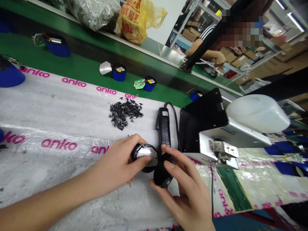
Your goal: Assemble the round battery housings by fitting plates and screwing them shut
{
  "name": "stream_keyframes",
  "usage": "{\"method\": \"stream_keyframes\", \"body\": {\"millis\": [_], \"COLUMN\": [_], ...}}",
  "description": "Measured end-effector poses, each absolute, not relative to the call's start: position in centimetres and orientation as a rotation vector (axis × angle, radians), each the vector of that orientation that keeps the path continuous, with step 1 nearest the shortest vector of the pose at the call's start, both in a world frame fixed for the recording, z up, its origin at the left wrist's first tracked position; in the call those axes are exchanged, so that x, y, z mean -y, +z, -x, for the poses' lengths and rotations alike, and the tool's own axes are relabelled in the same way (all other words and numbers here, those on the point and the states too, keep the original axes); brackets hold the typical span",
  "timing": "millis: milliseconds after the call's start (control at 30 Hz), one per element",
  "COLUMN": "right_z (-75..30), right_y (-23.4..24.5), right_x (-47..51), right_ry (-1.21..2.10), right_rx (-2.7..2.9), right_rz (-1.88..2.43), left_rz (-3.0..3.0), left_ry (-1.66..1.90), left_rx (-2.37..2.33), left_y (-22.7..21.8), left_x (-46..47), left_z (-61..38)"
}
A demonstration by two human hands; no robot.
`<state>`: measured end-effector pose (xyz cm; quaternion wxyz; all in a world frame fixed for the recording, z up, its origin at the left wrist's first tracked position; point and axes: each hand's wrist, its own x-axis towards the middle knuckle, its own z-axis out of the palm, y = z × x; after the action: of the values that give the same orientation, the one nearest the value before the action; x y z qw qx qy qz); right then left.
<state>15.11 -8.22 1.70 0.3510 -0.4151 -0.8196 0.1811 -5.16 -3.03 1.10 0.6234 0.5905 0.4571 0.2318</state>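
Note:
My left hand (131, 160) grips a round dark-blue housing (146, 154), its thumb pressed on the silvery plate that covers the top. Right beside it lies a black electric screwdriver (164, 128) with a cord at its far end. Around the near end of this tool are the thumb and fingers of my right hand (183, 179). The screwdriver's tip is not visible. Beyond my left hand is a loose pile of small black plastic pieces (124, 112) on the white-wrapped work surface (79, 106).
A screw feeder machine (216, 141) with a black guard (202, 118) stands at right. Blue housings with exposed boards (119, 73) sit along the green conveyor belt (84, 61). A yellow bag (136, 21) is on the far ledge. Another person's hand (218, 58) shows beyond.

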Motion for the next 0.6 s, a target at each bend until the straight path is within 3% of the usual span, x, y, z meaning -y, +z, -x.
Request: {"method": "stream_keyframes", "body": {"millis": [333, 600], "right_z": [-13.8, -14.5], "right_y": [3.6, 3.5], "right_x": [6.4, 4.9], "right_ry": [0.231, 0.418], "right_rx": [2.295, 2.458], "right_rz": [1.323, 1.191], "left_rz": [-0.944, -0.678], "left_ry": [0.42, 0.421], "left_rx": [-0.596, -0.482], "left_y": [-0.4, -0.5], "left_x": [1.1, 0.3], "left_z": [7.3, 7.6]}}
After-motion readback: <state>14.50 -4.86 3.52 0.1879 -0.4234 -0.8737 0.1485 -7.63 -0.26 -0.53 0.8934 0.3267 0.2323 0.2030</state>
